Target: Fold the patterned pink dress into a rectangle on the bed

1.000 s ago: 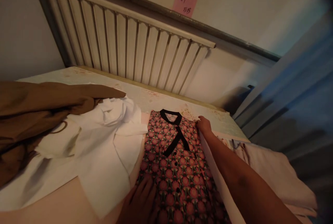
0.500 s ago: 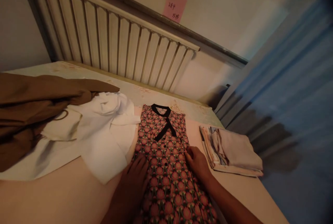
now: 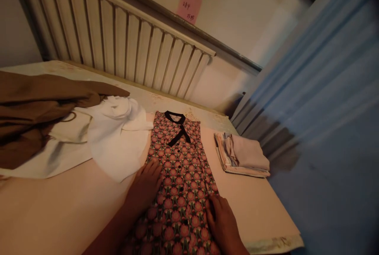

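Observation:
A patterned blouse (image 3: pixel 183 176) with dark buttons, a black collar (image 3: pixel 167 116) and a black neck tie (image 3: pixel 176 138) lies front up on the table, its lower part running out of view. My left hand (image 3: pixel 145 186) rests on its left side, palm down, fingers stretched out. At the right edge, lower down, my right hand (image 3: pixel 223 221) has its fingers bent together on the cloth, closed at the side fold. The fingertips of that hand are partly hidden.
White cloth (image 3: pixel 118 144) and a brown garment (image 3: pixel 44 93) lie heaped at the left. Folded clothes (image 3: pixel 248 154) are stacked at the right. Behind the table (image 3: pixel 251 207) stands a radiator (image 3: pixel 118 42); a blue curtain (image 3: pixel 331 128) hangs at the right. A pink note (image 3: pixel 189 6) is on the wall.
My right hand has slid down along the blouse's right edge, toward me. My left hand remains on the left side, fingers now flatter. The whole view has shifted slightly.

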### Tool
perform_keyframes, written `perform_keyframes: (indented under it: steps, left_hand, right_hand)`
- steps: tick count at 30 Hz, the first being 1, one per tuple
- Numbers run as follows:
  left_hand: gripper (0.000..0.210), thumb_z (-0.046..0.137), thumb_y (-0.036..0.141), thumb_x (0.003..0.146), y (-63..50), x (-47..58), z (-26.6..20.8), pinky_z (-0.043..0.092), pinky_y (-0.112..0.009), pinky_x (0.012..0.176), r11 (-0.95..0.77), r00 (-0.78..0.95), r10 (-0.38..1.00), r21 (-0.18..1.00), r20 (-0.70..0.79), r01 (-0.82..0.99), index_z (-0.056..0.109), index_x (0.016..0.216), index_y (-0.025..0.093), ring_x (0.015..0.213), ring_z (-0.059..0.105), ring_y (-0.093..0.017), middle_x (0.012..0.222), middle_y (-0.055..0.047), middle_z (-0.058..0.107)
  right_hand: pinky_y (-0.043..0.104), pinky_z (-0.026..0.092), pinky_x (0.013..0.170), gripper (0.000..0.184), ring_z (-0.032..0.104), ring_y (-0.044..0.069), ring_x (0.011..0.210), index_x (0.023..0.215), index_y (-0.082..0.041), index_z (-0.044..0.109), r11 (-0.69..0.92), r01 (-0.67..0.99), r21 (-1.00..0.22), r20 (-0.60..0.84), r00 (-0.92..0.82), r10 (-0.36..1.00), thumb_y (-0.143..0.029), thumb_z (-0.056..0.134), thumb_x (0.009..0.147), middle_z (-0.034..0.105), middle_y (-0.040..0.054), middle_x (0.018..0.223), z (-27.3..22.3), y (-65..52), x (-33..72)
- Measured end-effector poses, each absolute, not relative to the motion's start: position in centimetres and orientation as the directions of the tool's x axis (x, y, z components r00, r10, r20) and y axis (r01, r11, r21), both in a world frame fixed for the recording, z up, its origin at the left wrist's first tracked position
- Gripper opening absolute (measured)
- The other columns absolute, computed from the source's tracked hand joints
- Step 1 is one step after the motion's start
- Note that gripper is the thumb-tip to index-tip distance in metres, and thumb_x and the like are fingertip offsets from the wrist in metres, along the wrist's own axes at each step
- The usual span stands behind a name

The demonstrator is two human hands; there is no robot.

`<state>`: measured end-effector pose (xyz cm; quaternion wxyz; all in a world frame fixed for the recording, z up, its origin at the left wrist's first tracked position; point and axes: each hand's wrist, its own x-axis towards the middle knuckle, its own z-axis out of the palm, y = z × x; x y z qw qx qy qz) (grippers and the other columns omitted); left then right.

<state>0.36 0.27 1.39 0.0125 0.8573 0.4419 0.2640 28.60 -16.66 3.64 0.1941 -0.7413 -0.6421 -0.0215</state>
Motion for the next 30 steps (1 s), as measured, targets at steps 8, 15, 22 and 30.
perform_keyframes:
  steps: [8,15,22,30]
  left_hand:
    - [0.037,0.043,0.030,0.095,0.3,0.3,1.5,0.036,-0.046,0.108,-0.629,0.486,0.741,0.225,0.464,0.744,0.058,0.126,0.019,0.133,0.044,-0.027,0.137,-0.010,0.057]
    - [0.035,0.043,0.030,0.095,0.4,0.1,1.2,0.037,-0.046,0.106,-0.640,0.483,0.728,0.230,0.486,0.733,0.059,0.124,0.019,0.132,0.045,-0.028,0.137,-0.010,0.057]
    - [0.035,0.046,0.029,0.094,0.4,0.1,0.9,0.038,-0.045,0.106,-0.644,0.474,0.712,0.213,0.519,0.734,0.060,0.124,0.018,0.130,0.046,-0.028,0.137,-0.011,0.057]
    - [0.035,0.047,0.032,0.094,0.6,0.2,0.5,0.037,-0.045,0.106,-0.652,0.478,0.702,0.207,0.528,0.730,0.060,0.124,0.019,0.129,0.047,-0.027,0.135,-0.011,0.058]
  right_hand:
    - [0.034,0.050,0.078,0.038,0.063,0.026,0.091,0.111,-0.027,0.067,-0.167,0.974,-0.150,0.251,0.201,0.947,-0.014,0.048,0.081,0.069,0.0099,0.097,3.7,-16.9,29.0]
    - [0.031,0.050,0.071,0.033,0.068,0.023,0.080,0.095,-0.027,0.070,-0.221,0.926,-0.307,0.160,0.279,0.947,-0.018,0.041,0.084,0.073,0.0086,0.088,5.5,-16.3,30.6]
    - [0.028,0.049,0.079,0.033,0.068,0.021,0.091,0.100,-0.023,0.069,-0.181,0.846,-0.501,0.076,0.252,0.965,-0.032,0.039,0.090,0.073,0.0077,0.099,11.7,-16.0,28.0]
    - [0.025,0.045,0.080,0.029,0.064,0.018,0.092,0.101,-0.024,0.068,-0.097,0.803,-0.588,-0.027,0.100,0.995,-0.028,0.040,0.093,0.071,0.0053,0.099,10.4,-15.5,22.2]
